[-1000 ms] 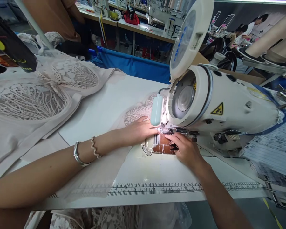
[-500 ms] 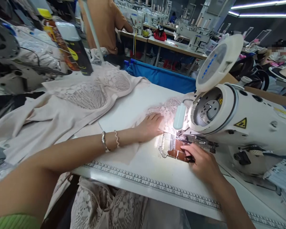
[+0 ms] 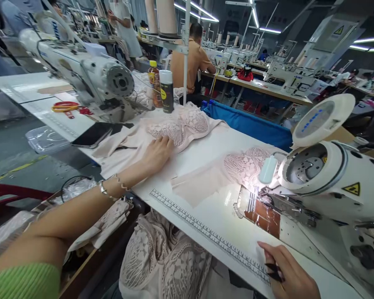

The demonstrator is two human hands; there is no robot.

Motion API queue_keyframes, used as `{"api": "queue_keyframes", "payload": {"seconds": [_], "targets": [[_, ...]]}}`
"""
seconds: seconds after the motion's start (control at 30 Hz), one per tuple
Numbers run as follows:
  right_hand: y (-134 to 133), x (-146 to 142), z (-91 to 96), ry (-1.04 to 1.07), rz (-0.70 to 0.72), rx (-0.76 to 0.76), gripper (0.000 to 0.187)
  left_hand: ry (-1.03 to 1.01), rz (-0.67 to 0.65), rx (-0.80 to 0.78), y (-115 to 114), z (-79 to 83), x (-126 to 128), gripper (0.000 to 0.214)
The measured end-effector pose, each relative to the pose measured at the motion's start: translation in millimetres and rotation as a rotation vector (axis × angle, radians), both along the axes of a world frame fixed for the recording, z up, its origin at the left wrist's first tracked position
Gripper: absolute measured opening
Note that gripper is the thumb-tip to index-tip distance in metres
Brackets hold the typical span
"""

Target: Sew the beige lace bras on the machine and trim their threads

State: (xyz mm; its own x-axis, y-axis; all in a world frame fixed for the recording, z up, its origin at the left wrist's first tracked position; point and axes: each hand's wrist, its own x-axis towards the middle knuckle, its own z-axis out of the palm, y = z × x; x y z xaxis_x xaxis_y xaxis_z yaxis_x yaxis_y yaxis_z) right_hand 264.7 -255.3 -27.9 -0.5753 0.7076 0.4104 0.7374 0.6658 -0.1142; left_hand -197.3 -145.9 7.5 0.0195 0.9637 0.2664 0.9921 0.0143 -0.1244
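My left hand [image 3: 158, 154] is on a beige lace bra [image 3: 195, 126] lying at the left of the white table, its fingers curled down into the fabric near a cup and the fingertips hidden. At the table's front edge, my right hand [image 3: 288, 268] is closed around a small black tool [image 3: 272, 270], mostly covered by the fingers. Another pale pink lace bra piece [image 3: 241, 166] lies under the lit needle area of the sewing machine [image 3: 318, 166], with neither hand touching it. Its sheer band spreads leftward over the table.
A printed ruler [image 3: 205, 234] runs along the table's front edge. More lace bras [image 3: 165, 257] hang below it. A spray can [image 3: 166, 91] and a bottle [image 3: 154, 83] stand behind the left bra. Another sewing machine [image 3: 81, 74] is at the left. A person [image 3: 187, 62] sits beyond.
My left hand has left the piece at the needle and moved left onto the other bra. My right hand has drawn back from the needle plate toward the front edge. The view has swung left.
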Motion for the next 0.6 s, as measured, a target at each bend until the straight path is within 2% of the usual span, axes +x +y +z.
{"api": "queue_keyframes", "payload": {"seconds": [0.2, 0.3, 0.4, 0.47, 0.53, 0.6], "targets": [[-11.6, -13.0, 8.5, 0.042, 0.001, -0.031, 0.027, -0.101, -0.143, 0.078, 17.8, 3.9, -2.3, 0.006], [-18.1, -18.6, 8.8, 0.086, -0.019, -0.043, 0.028, -0.153, -0.12, 0.139, 28.1, 14.0, -7.1, 0.006], [-21.8, -24.5, 11.3, 0.139, -0.046, -0.055, 0.029, -0.325, 0.043, 0.438, 36.4, 37.7, -8.6, 0.011], [-22.6, -28.3, 14.1, 0.157, -0.067, -0.058, 0.03, -0.411, 0.09, 0.632, 39.2, 58.7, -7.3, 0.013], [-23.3, -32.3, 16.9, 0.168, -0.076, -0.048, 0.031, -0.415, 0.058, 0.7, 39.3, 78.3, -6.2, 0.01], [-24.6, -37.3, 20.4, 0.198, -0.083, -0.025, 0.031, -0.391, 0.035, 0.726, 35.0, 90.3, -6.0, 0.014]]}}
